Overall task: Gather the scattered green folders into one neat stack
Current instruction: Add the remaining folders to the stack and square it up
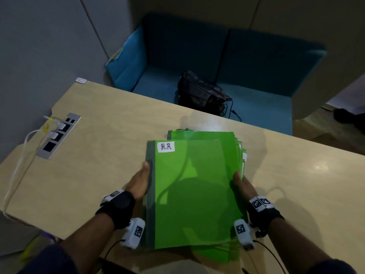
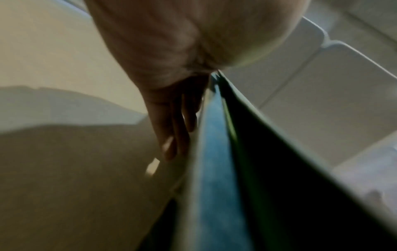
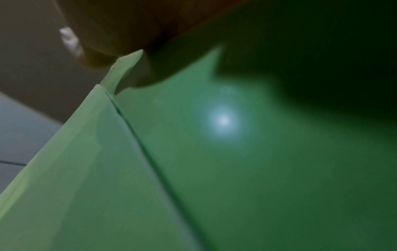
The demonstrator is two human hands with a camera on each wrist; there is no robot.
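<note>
Green folders (image 1: pixel 195 192) lie gathered in one pile at the table's (image 1: pixel 98 155) six o'clock edge, lower sheets fanning out toward one and five o'clock, so squaring seems unfinished. The left hand (image 1: pixel 139 182) at nine and right hand (image 1: pixel 242 184) at three clasp opposite sides, thumbs on top, fingers underneath, probably to jog the edges flush

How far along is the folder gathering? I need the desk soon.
Gathered: all visible green folders sit in one pile. In hand: left hand and right hand hold its sides. Left: squaring up; edges still fan out at the right and far end.
</note>
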